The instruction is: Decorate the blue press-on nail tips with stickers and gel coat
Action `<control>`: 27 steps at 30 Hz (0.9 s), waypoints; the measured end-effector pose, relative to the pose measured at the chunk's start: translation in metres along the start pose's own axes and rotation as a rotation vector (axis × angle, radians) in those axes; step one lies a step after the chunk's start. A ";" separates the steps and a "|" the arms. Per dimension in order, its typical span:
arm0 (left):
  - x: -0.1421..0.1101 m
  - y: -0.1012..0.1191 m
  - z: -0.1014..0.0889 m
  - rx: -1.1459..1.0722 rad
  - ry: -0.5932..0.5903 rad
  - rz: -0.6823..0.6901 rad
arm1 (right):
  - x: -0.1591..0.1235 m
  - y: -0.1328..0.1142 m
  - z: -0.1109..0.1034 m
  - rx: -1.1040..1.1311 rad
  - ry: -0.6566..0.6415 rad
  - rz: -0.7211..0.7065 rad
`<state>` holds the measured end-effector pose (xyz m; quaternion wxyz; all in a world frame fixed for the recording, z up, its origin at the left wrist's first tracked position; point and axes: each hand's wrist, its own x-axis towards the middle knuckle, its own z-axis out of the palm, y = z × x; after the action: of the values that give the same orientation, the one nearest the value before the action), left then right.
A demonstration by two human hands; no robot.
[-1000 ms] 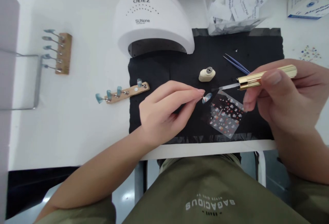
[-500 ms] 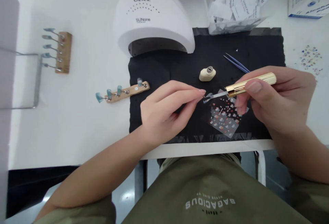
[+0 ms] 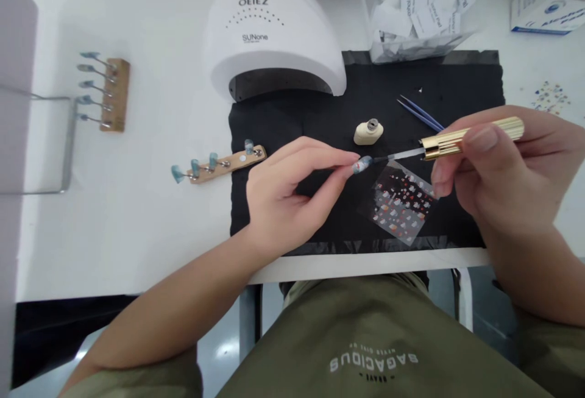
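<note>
Between thumb and fingertips, my left hand [image 3: 297, 194] pinches a blue-grey false nail [image 3: 362, 165] with reddish and white marks on it. My right hand [image 3: 507, 172] grips a nail polish brush [image 3: 473, 138] by its ribbed gold cap. The dark bristle tip points left and lies at or very near the nail's right end; I cannot tell whether they touch. Behind the hands stands an uncapped cream polish bottle [image 3: 368, 133]. Below the brush a clear sticker sheet [image 3: 404, 206] with small printed figures lies on the black mat [image 3: 292, 124].
A white nail lamp [image 3: 276, 32] stands at the back. Blue tweezers [image 3: 420, 113] lie near my right hand. Two wooden stands, one nearer [image 3: 228, 165] and one at far left [image 3: 117, 94], hold blue nails. Behind are a clear bin [image 3: 411, 50] of alcohol pads and a box [image 3: 546, 5].
My right hand has moved right with the brush, whose bristles have slid from over the nail to its right end. The nail has turned, showing its decorated face.
</note>
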<state>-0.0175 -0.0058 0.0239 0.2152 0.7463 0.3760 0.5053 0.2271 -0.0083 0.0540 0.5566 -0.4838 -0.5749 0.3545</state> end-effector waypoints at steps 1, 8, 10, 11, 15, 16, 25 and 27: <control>0.000 0.001 0.000 -0.026 -0.003 -0.021 | 0.000 -0.001 0.000 0.003 -0.003 0.001; 0.000 0.002 0.000 -0.054 -0.036 -0.012 | 0.000 0.006 0.003 0.037 -0.025 -0.014; 0.000 0.002 0.000 -0.048 -0.024 0.001 | 0.001 0.007 0.004 0.018 -0.021 0.002; 0.000 0.002 0.000 -0.046 -0.019 -0.003 | 0.002 0.006 0.004 0.006 -0.014 0.005; 0.000 0.004 0.000 -0.058 -0.017 -0.024 | 0.004 0.003 0.003 -0.012 0.051 -0.005; 0.000 0.004 -0.001 -0.064 -0.016 -0.023 | 0.004 0.003 0.003 -0.005 0.060 -0.004; 0.000 0.003 -0.002 -0.069 -0.010 -0.016 | 0.002 0.006 0.003 -0.017 0.025 -0.039; -0.001 0.003 -0.001 -0.047 -0.020 -0.027 | 0.004 0.005 0.003 -0.013 0.051 -0.043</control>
<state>-0.0178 -0.0083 0.0263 0.2431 0.7408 0.3721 0.5036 0.2248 -0.0031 0.0502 0.5754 -0.4840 -0.5730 0.3262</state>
